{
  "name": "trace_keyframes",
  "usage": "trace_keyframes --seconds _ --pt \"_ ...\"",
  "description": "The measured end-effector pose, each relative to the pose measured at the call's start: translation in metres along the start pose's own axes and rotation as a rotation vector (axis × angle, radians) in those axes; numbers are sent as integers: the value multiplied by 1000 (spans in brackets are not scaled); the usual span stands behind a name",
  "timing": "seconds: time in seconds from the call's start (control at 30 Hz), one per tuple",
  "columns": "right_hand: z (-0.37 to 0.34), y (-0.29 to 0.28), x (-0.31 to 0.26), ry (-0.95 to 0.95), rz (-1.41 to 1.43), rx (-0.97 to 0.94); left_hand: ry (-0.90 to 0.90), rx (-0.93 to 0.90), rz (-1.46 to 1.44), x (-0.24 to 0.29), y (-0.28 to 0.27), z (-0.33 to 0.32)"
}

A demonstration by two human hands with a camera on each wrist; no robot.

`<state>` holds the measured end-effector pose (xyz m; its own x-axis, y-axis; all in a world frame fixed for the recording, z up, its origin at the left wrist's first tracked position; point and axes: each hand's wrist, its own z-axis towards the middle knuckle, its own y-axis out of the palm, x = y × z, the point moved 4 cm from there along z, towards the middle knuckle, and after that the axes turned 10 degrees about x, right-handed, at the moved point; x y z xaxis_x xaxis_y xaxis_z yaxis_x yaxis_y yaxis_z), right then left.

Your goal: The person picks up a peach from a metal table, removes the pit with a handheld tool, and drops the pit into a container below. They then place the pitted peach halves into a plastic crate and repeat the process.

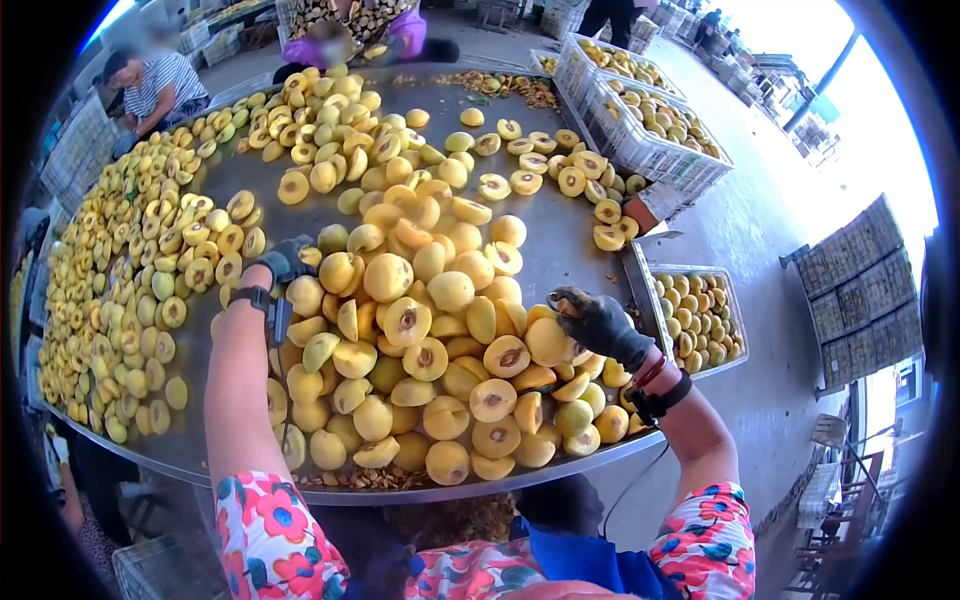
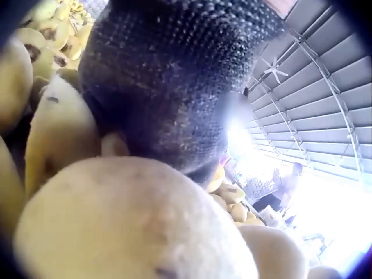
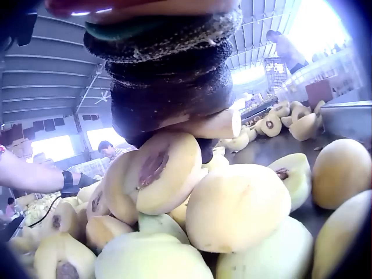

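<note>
A heap of halved yellow peaches [image 1: 450, 291], several with brown pit hollows showing, lies between my hands on the metal table. My left hand [image 1: 284, 259], in a dark knit glove, is at the heap's left edge, close against peaches. In the left wrist view its glove back [image 2: 168, 75] hides the fingers, and I cannot tell whether they grip a peach. My right hand [image 1: 606, 326], also in a dark glove, is over the heap's right side. Its fingers curl round a tan wooden handle [image 3: 212, 125], whose pale end sticks out beside a peach half [image 3: 165, 171].
More peach halves [image 1: 140, 290] cover the table's left side. White crates of peaches [image 1: 660, 130] stand at the back right, and another crate [image 1: 700, 318] is beside the table's right edge. A person in a striped shirt [image 1: 165, 88] sits at the far left; purple sleeves [image 1: 405, 32] show across the table.
</note>
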<state>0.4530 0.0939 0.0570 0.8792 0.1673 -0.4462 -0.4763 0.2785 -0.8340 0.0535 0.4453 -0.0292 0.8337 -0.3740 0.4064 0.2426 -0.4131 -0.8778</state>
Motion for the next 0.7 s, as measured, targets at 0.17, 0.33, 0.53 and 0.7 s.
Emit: trace_keyframes --seconds 0.17,0.33,0.53,0.7 --pt "-4 -18 -25 -23 -188 -101 271 304 -100 55 -24 -70" --pt "-23 -45 -83 -102 -111 70 456 453 -268 171 -30 -205" --pt "-98 -15 -193 381 979 80 700 764 -303 269 20 -347" --pt "-172 24 -221 451 995 240 704 637 -491 289 80 -418"
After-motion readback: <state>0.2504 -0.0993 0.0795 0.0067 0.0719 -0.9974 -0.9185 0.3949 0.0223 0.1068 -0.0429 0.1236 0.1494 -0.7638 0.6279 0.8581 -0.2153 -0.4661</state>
